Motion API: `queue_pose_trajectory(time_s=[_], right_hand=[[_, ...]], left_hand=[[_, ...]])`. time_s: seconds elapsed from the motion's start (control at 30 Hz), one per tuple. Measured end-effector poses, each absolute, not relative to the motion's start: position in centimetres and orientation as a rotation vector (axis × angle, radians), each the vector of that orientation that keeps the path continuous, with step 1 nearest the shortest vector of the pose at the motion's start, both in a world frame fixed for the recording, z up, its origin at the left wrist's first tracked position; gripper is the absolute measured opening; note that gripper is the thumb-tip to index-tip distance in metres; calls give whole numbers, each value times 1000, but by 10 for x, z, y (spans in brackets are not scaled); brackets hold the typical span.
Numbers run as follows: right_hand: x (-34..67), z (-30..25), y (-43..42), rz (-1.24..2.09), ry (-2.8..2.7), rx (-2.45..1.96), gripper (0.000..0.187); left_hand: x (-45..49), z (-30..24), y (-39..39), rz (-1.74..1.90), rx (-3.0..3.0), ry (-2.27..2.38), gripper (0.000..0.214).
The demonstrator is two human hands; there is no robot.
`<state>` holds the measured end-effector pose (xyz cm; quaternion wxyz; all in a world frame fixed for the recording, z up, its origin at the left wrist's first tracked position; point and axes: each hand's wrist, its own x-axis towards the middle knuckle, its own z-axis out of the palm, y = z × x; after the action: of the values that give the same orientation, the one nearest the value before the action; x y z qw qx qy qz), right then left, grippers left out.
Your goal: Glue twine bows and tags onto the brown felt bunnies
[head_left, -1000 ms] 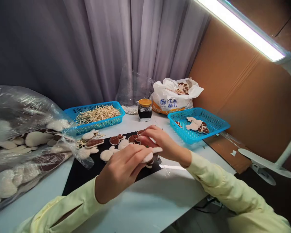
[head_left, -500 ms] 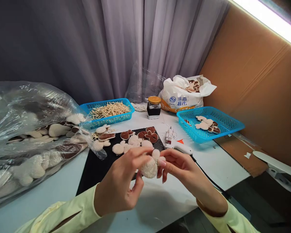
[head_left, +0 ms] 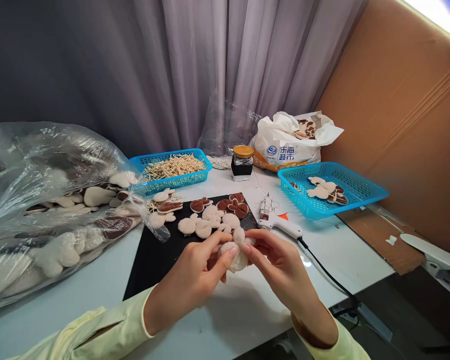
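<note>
On the left, a clear plastic bag [head_left: 59,160] of cream and brown plush shapes is slumping across the tabletop [head_left: 85,280]. To its right, on the far side, a blue basket [head_left: 189,178] is holding a heap of thin pale strips [head_left: 175,166]. Nearer, a black mat [head_left: 149,265] is carrying loose plush pieces [head_left: 204,228], some showing brown backs. The left hand [head_left: 190,272] is pinching the left side of a fluffy cream piece [head_left: 238,262], thumb on top and the other fingers curling beneath, partly hidden. That piece is hanging above the near part of the tabletop, between both hands. It is probably weighing very little, yielding softly, and its pile is likely giving enough grip to stop it slipping; any narrow join at the small lobe would be the fragile spot, so the broad round body is offering the safer hold. A jar [head_left: 242,165] is standing beyond. The right hand [head_left: 281,260] is pinching the piece near that lobe, thumb and fingers closing on it. Just beyond that hand, a glue gun [head_left: 283,225] is lying, and farther right another blue basket [head_left: 300,202] is holding several plush shapes [head_left: 327,190].
</note>
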<state>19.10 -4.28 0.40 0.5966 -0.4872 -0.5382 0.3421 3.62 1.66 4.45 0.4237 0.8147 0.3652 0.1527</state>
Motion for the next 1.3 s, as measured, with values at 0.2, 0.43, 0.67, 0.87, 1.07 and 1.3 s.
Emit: queue_pose_trajectory(time_s=[0.2,0.43,0.67,0.87,1.07,1.3], right_hand=[[196,3,-47,733,-1469,-1099,28],[192,0,-43,1019,-1162,-971,15],[184,0,-39,1082,-1011,-959,12],[184,-1,-40,1030,-973,-897,7],[183,-3,-40,842,-1071,-953,5],[180,-2,-39,413,-1283,-1018,8]], left_hand=[[38,42,20,406,1895,829,20],[38,35,17,538,1848,801,17],[34,21,14,659,2090,855,11],[36,22,18,588,1902,751,20],[40,23,30,663,1854,824,22],[38,40,27,541,1856,762,40]])
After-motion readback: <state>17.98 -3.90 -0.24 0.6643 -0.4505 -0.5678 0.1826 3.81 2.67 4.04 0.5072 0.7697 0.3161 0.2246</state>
